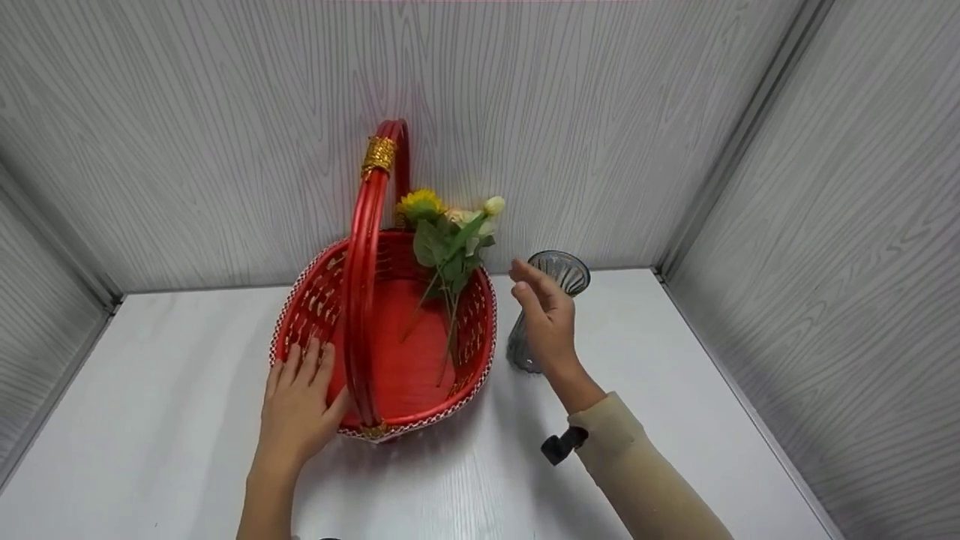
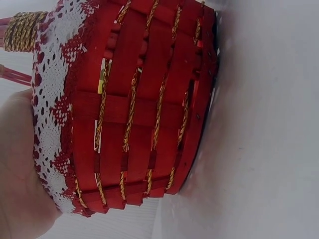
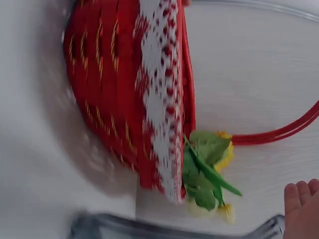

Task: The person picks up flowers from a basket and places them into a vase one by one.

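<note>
A red woven basket with white lace trim and a tall red handle stands on the table. My left hand rests over its near left rim, fingers extended inside and thumb beside the handle's base. Artificial flowers lean in the basket's far right side: a yellow sunflower, a pale bud and green leaves. Right of the basket, my right hand hovers with fingers extended, holding nothing. It overlaps a grey-blue fluted glass vase in the head view, hiding the vase's middle.
Behind the basket and vase rises a grey wood-grain back panel. A similar side panel borders the white table on the right, and another stands on the left.
</note>
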A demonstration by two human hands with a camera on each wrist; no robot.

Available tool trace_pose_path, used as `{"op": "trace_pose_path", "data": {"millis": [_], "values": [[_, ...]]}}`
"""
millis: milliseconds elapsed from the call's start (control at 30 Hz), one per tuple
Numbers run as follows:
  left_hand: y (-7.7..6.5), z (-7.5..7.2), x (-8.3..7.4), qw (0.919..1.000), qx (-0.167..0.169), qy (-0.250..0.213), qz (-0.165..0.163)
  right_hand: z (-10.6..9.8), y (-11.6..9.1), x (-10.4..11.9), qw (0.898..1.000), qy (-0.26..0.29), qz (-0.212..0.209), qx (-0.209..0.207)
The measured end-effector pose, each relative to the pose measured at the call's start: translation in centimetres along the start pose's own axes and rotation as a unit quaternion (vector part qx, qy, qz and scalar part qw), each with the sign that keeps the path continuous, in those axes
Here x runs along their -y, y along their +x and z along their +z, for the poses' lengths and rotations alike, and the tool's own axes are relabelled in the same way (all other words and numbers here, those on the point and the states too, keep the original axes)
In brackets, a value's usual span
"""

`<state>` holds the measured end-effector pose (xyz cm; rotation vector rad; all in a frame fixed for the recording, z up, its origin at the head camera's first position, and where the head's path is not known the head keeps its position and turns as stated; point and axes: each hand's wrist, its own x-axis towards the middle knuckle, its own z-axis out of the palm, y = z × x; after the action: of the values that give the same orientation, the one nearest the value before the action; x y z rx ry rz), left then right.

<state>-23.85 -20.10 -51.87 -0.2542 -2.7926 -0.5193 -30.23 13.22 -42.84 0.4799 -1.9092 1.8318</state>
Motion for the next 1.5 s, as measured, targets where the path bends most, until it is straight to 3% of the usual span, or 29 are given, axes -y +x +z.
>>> {"op": "trace_pose_path", "data": {"millis": [133, 367, 700, 900, 1067, 1500], "values": [[0.3, 0.1, -0.1, 1.0000, 0.006, -0.002, 0.002, 1.3, 0.7, -1.3, 0.990, 0.101, 0.092, -0.018], [0.0, 0.2, 0.1, 0.9998, 0.017, 0.007, -0.006, 4.2, 1.1, -1.7, 0.953, 0.196, 0.225, -0.055], [0.1, -0.2, 0.1, 0.9999, 0.010, 0.007, -0.004, 6.2, 1.1, -3.9, 0.927, 0.236, 0.286, -0.056], [0.1, -0.1, 0.0, 0.9999, -0.013, 0.005, -0.001, 7.0, 1.2, -5.3, 0.921, 0.241, 0.303, -0.044], [0.2, 0.1, -0.1, 0.9999, -0.011, 0.002, -0.001, 7.4, 1.2, -6.2, 0.913, 0.255, 0.314, -0.043], [0.0, -0.2, -0.2, 0.9997, -0.023, 0.003, 0.003, 7.8, 2.0, -7.8, 0.885, 0.283, 0.370, -0.005]]}}
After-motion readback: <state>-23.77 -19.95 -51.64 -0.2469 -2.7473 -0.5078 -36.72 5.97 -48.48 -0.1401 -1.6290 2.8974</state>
